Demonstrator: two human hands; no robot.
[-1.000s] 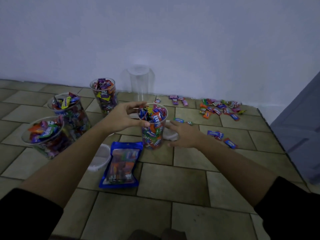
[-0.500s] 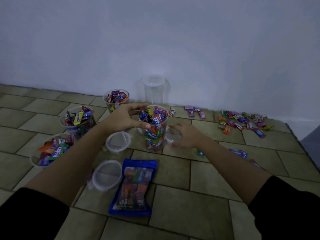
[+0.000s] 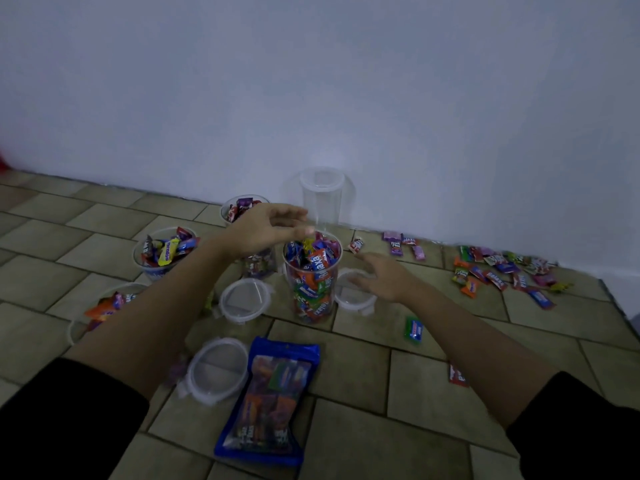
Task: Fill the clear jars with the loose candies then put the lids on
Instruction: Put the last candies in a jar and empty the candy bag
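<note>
There it was: the full jar (image 3: pixel 313 282) stood upright on the tiled floor (image 3: pixel 381 445), long axis straight up and down, open mouth pointing up, wrappers heaped to the rim. My left hand (image 3: pixel 266 230) hung just above the jar's back-left rim. Its fingers (image 3: pixel 294 212) were loosely curved with a broad gap to the thumb, gripping nothing I could see. My right hand (image 3: pixel 384 277) came in from the jar's right with the fingers nearly straight, a little spread and blurred. They were over the right lid (image 3: pixel 358 301), which lay flat just beside the jar's base, and I couldn't tell whether my fingertips touched it. Left of the full jar, a second lid (image 3: pixel 244 299) lay flat. Nearer me than the jar was a third lid (image 3: pixel 216 370), just beside the blue candy bag (image 3: pixel 273 403), and the bag's long axis ran from me toward the jar. Behind the full jar, against the wall (image 3: pixel 311 81), the empty jar (image 3: pixel 322 195) stood upright with its mouth up. Back-left of the full jar were three more filled ones: the hidden jar (image 3: pixel 242 207), partly behind my left hand, then the mentos jar (image 3: pixel 166 252), then the far-left jar (image 3: pixel 104 306), half behind my forearm. Well to the right of the full jar, loose candies (image 3: pixel 502 271) were scattered along the foot of the wall. Purple candies (image 3: pixel 403 244) lay between that scatter and the jar. A green candy (image 3: pixel 414 329) lay on the near-right of the jar.
</note>
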